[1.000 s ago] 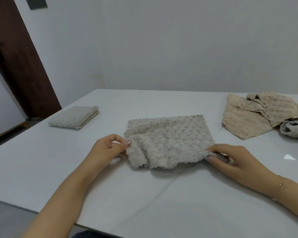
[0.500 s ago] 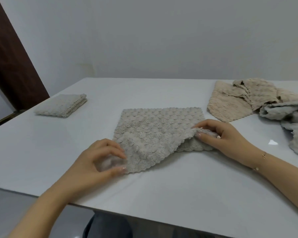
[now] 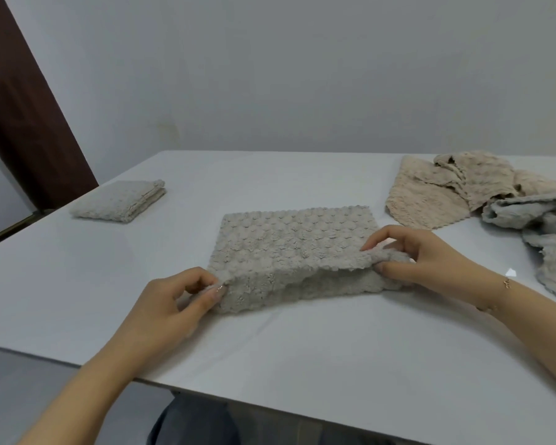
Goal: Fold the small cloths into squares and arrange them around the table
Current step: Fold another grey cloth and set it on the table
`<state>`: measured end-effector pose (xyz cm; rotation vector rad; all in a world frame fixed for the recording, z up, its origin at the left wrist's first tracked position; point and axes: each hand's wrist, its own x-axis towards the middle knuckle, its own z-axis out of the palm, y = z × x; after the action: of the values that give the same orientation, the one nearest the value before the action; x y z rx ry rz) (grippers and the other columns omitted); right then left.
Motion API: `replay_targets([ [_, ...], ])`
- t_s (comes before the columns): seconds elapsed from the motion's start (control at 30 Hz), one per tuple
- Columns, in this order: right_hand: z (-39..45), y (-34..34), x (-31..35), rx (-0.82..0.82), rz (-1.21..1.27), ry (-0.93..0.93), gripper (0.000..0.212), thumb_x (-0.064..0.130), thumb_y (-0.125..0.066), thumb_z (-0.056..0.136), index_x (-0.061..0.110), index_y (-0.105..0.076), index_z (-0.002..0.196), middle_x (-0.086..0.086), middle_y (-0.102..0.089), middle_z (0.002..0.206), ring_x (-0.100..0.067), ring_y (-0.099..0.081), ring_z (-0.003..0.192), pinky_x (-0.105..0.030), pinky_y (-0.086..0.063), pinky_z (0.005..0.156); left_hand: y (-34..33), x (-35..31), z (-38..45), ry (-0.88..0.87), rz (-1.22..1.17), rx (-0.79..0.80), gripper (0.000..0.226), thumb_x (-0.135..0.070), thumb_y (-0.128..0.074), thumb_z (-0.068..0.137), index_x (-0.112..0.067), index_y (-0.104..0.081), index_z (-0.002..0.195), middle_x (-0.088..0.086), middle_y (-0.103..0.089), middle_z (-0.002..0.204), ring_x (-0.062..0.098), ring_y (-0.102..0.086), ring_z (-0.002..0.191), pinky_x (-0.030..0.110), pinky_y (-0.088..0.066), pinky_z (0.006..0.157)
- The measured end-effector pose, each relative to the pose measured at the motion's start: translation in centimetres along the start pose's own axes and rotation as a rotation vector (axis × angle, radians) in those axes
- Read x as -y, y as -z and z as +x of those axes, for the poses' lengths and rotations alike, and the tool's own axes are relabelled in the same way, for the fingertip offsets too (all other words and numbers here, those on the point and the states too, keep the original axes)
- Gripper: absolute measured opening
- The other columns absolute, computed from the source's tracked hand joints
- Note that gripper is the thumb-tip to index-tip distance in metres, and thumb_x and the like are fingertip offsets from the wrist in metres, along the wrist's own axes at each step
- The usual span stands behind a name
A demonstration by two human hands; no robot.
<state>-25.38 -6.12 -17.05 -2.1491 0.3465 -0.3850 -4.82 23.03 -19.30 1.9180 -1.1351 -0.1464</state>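
Note:
A grey textured cloth (image 3: pixel 289 242) lies in the middle of the white table (image 3: pixel 302 342). Its near edge is lifted off the table and curls back over the rest. My left hand (image 3: pixel 177 303) pinches the near left corner. My right hand (image 3: pixel 421 255) pinches the near right corner, thumb under and fingers on top. A folded grey cloth (image 3: pixel 119 200) sits at the far left of the table. Unfolded cloths lie at the far right: beige ones (image 3: pixel 443 187) and a crumpled grey one (image 3: pixel 540 229).
The table's near edge runs diagonally from left to lower right, with my lap below it. A plain wall stands behind the table. A dark brown door panel (image 3: pixel 23 117) is at the far left.
Both hands have lifted the cloth's near edge off the table and brought it slightly forward over the cloth. The left hand went from resting flat to pinching the corner.

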Motion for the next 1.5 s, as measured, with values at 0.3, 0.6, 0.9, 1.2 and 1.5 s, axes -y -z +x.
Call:
replay_targets([
  [0.3,-0.2,0.8,1.1,0.065,0.388,-0.139,0.009,-0.003,-0.056,0.086,0.004,-0.06,0.09,0.004,-0.049,0.047,-0.003,-0.041,0.039,-0.01,-0.033,0.041,1.0,-1.2,1.5,-0.047,-0.261,-0.073,0.038,-0.052,-0.061,0.073,-0.015,-0.068,0.077,0.009,-0.062,0.066,0.015,-0.054,0.059,0.019,-0.039,0.052],
  [0.6,1.7,-0.2,-1.0,-0.175,0.431,-0.187,0.028,0.014,-0.073,0.075,0.009,-0.068,0.102,-0.016,-0.072,0.098,-0.025,-0.07,0.084,-0.027,-0.056,0.072,-0.1,-0.7,11.3,0.119,0.112,0.06,0.023,-0.029,-0.061,0.088,-0.016,-0.06,0.07,-0.004,-0.06,0.06,0.011,-0.05,0.05,0.027,-0.041,0.052],
  [0.9,3.2,-0.6,-2.0,-0.345,0.389,-0.143,0.017,0.018,-0.061,0.089,0.004,-0.069,0.094,-0.015,-0.074,0.084,-0.022,-0.07,0.072,-0.021,-0.055,0.059,-1.8,2.0,11.7,0.179,0.109,-0.02,0.022,-0.035,-0.06,0.089,-0.022,-0.066,0.072,-0.003,-0.068,0.068,0.004,-0.057,0.056,0.017,-0.044,0.054],
  [1.2,7.4,0.9,-3.3,-0.342,0.031,-0.193,0.032,0.023,-0.068,0.086,0.007,-0.056,0.061,0.008,-0.053,0.044,-0.007,-0.043,0.039,-0.016,-0.035,0.04,-1.5,3.2,12.1,0.167,0.112,-0.096,0.011,-0.04,-0.069,0.082,-0.03,-0.068,0.077,-0.01,-0.066,0.067,-0.001,-0.055,0.058,0.015,-0.041,0.053],
  [1.5,7.8,0.7,-4.3,-0.415,-0.001,-0.188,0.032,0.028,-0.07,0.084,-0.001,-0.065,0.071,-0.012,-0.064,0.057,-0.01,-0.049,0.04,-0.015,-0.037,0.04,-1.2,4.0,12.3,0.247,-0.037,-0.139,0.017,-0.032,-0.072,0.081,-0.016,-0.068,0.074,-0.004,-0.06,0.052,0.004,-0.044,0.036,0.019,-0.036,0.039],
])
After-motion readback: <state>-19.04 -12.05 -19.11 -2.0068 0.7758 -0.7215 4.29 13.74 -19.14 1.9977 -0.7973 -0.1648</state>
